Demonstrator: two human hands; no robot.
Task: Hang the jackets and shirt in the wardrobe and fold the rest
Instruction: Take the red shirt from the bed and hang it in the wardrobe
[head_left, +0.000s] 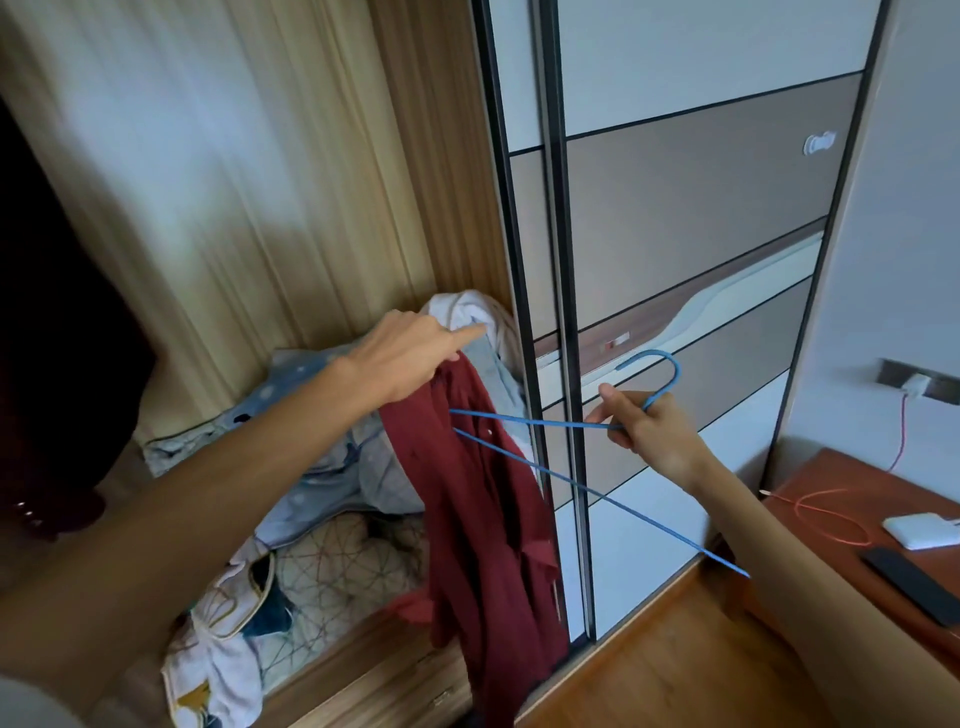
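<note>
A: You are in a bedroom, in front of a big wardrobe (291, 156) with light wood inside. Its sliding door (691, 208), grey and brown and white, sits on the right side.

B: Yes, and a wood floor (649, 686) is down below the door.

A: Your left hand (400, 358) is up in the open part. It grips the top of the red shirt (483, 493), and one finger pokes straight out.

B: The red shirt hangs down long from that hand. It is in front of the open part, just beside the edge of the door.

A: Your right hand (649, 431) pinches the blue hanger (545, 420) just under its hook. The hook curls up above your fingers.

B: The hanger is tilted. One corner reaches the shirt near its top. I cannot tell if that corner is inside the shirt. The other corner points down to the right, past your arm.

A: Behind the shirt there is a heap of soft things in the wardrobe. You can see a light blue cover (322, 467) with dots, a white cloth (462, 309) up on top, and a cushion (332, 566) with thin crossing lines lower down.

B: On the right is a red-brown tabletop (831, 499). An orange cable (831, 519) loops on it, near a white box (917, 530) and a flat black thing (909, 577).

A: The cable runs up to a plug (914, 384) on the wall.
</note>
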